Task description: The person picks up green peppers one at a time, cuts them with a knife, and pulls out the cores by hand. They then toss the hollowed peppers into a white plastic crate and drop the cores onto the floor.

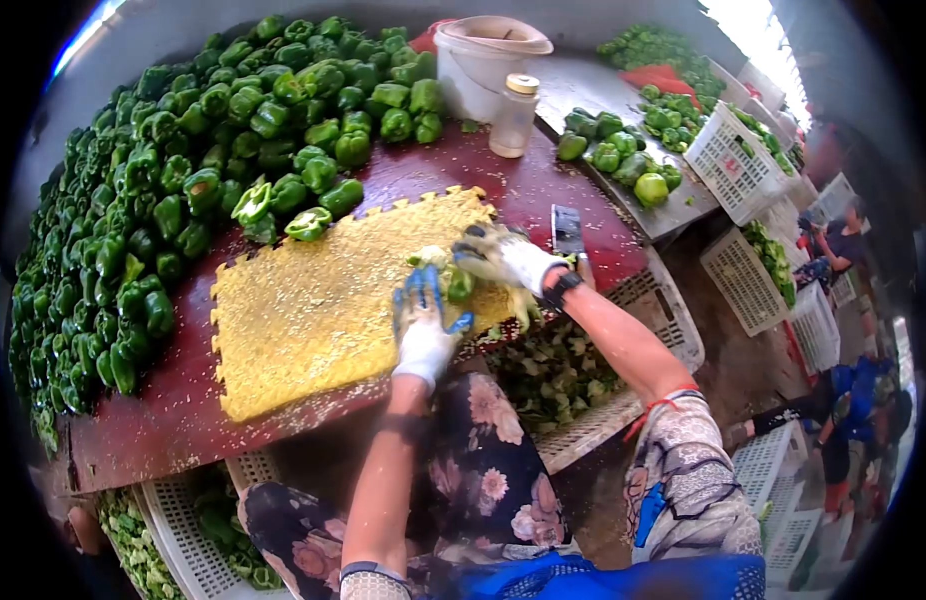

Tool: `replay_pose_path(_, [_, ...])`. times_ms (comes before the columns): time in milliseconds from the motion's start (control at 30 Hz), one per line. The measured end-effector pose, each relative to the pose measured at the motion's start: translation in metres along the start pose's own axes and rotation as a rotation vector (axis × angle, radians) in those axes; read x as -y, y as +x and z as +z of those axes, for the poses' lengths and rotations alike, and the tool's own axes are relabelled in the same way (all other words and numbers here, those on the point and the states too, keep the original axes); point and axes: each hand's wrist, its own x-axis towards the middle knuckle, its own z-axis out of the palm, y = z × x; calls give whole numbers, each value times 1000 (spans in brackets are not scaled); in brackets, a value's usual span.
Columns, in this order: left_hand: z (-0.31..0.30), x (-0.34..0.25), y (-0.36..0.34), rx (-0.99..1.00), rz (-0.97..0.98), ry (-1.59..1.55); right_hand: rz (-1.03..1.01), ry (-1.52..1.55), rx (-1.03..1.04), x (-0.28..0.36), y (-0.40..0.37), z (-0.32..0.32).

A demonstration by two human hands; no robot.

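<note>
My left hand [424,328], in a white glove with blue fingertips, rests at the right part of a yellow foam mat [303,310]. Its fingers are stretched out and its thumb stands apart. A cut green pepper [461,284] and paler pepper bits [430,257] lie between my hands, against the fingers. My right hand [505,257], gloved in white with dark fingertips, reaches over them from the right, fingers extended. Pale seeds are scattered over the mat. Cut pepper pieces [308,224] lie at the mat's far edge, beside a large heap of whole green peppers [253,110].
A white bucket [470,75] and a lidded jar [515,118] stand at the back of the dark red table [133,430]. A small dark flat object [567,230] lies near my right wrist. Below the edge sits a crate [593,425] of pepper scraps. Other people are at the right.
</note>
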Motion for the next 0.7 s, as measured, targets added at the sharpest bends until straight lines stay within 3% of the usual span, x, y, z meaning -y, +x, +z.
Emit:
replay_pose_path(67, [2,-32,9,238,70,-112,-417,-480,-146,-39,-47,17])
replay_pose_path(133, [13,-46,12,444,209,-287,-28,-7,-21,-26,-99,-7])
replay_pose_path(200, [-13,-66,7,666,305,-784,30,-35,178,-41,-124,-35])
replay_pose_path(267, [-15,-74,-4,668,295,-779,285,200,-233,-59,-135,-31])
replay_pose_path(333, [-27,-72,-12,540,152,-997,492,71,-331,-74,-133,-22])
replay_pose_path(367, [-39,-67,-15,400,176,-775,591,84,-200,-77,-131,-23])
replay_pose_path(400, [-52,-61,-18,371,87,-803,655,95,-198,-92,-125,-3])
replay_pose_path(467, [-65,-30,-27,281,-105,-989,621,227,-153,-102,-121,1])
replay_pose_path(500, [-69,-6,-33,253,-181,-1131,597,128,-234,-126,-113,19])
replay_pose_path(533, [-82,10,-40,202,-220,-1078,575,30,-311,-147,-105,36])
replay_pose_path(567, [-100,22,-48,170,-263,-1046,637,-171,-320,-130,-105,20])
replay_pose_path(600, [-103,38,-56,92,-281,-1155,496,-302,-522,-145,-96,28])
replay_pose_path(667, [-120,63,-71,46,-344,-1124,438,-185,-516,-103,-93,5])
replay_pose_path(700, [-121,78,-80,13,-336,-1088,310,-98,-449,-101,-91,10])
